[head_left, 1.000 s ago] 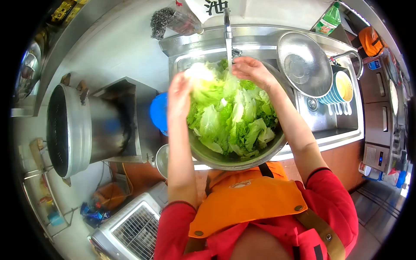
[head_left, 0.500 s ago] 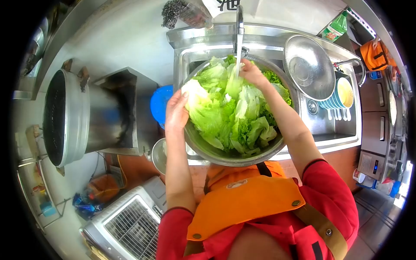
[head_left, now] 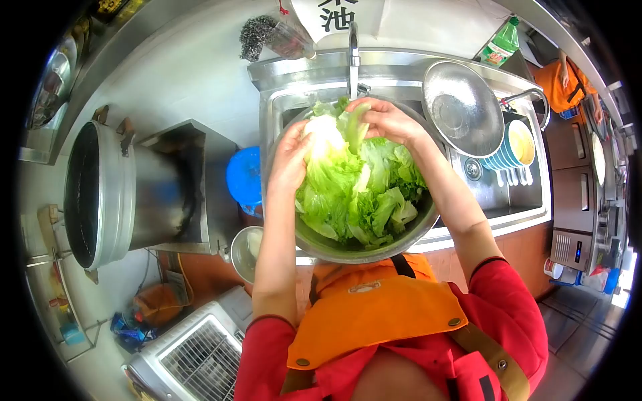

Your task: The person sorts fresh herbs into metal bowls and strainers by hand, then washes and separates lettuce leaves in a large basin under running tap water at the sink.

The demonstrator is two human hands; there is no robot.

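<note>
Lettuce between two hands, over the sink

The left hand point(head_left: 289, 159) curls at the pale end of the lettuce point(head_left: 354, 187); the right hand point(head_left: 386, 121) pinches a leaf point(head_left: 356, 123) beside it, a grip that seems to steady the piece from both sides. The lettuce heaps inside a metal bowl point(head_left: 374, 256), set below the tap point(head_left: 353, 57), probably so that drips stay within. To the right, a strainer point(head_left: 463, 107) lies partly over the sink point(head_left: 495, 190), perhaps to drain, near stacked bowls point(head_left: 518, 144).

Faucet point(head_left: 354, 60) blocks bowl's point(head_left: 328, 249) far side; strainer point(head_left: 463, 107) obstructs R. Open way: from above, btwn forearms point(head_left: 277, 230).
</note>
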